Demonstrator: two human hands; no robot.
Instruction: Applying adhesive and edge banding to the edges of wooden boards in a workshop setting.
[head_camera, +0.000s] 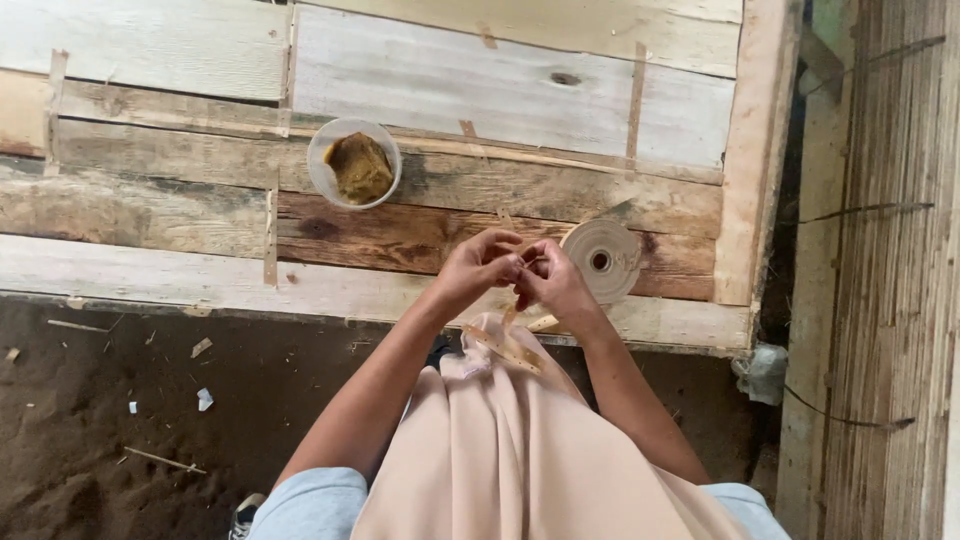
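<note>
We look down on a rough counter (150, 215) of weathered wooden planks, some pale, some dark brown. A clear plastic cup (354, 162) stands on it, up and to the left of the hands, with a brown paste-like lump inside. Just beside the right hand, a roll of pale tape-like strip (601, 260) lies flat on the planks, its dark core showing. Thin slats run across the boards. Below the counter's edge is a dirt floor (110, 420) strewn with small scraps and splinters. To the right stands a wall of reed matting (890, 280), and a wad of light cloth (764, 372) sits at the counter's corner. Nothing lies between the hands and the cup or the roll.

The thing in hand is a thin, narrow strip (508, 322), tan and glossy brown, hanging from the fingers to a beige cloth (500, 440) spread over our lap, where another length of it lies slantwise.

Our left hand (478, 268) and right hand (553, 280) meet over the near edge of the counter, forearms converging from below. The fingers of both are drawn narrow, pinching the upper end of the strip between their tips, knuckles raised and the hands touching each other.
</note>
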